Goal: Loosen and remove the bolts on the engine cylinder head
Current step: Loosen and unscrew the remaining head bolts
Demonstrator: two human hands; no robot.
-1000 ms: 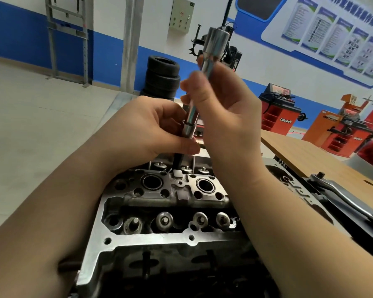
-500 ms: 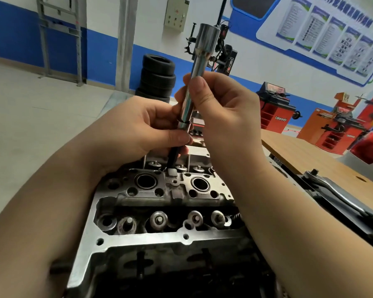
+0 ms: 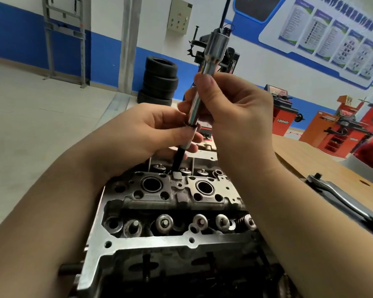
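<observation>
A grey engine cylinder head [image 3: 170, 241] lies in front of me with valve springs and open bores showing. A long chrome extension bar [image 3: 199, 97] with a wide socket end at the top stands tilted above its far side. A dark bolt shank [image 3: 178, 160] hangs from the bar's lower end, its tip at a hole in the head. My right hand [image 3: 230, 117] grips the bar's middle. My left hand [image 3: 151, 132] pinches the bar's lower end where the dark shank begins.
A ratchet handle [image 3: 340, 198] lies on the wooden bench [image 3: 323, 166] to the right of the head. Stacked tyres [image 3: 159, 82] and red workshop machines [image 3: 282, 117] stand further back on the floor.
Both hands have lifted the bar upward, and more of the dark shank shows above the head. The camera has shifted slightly.
</observation>
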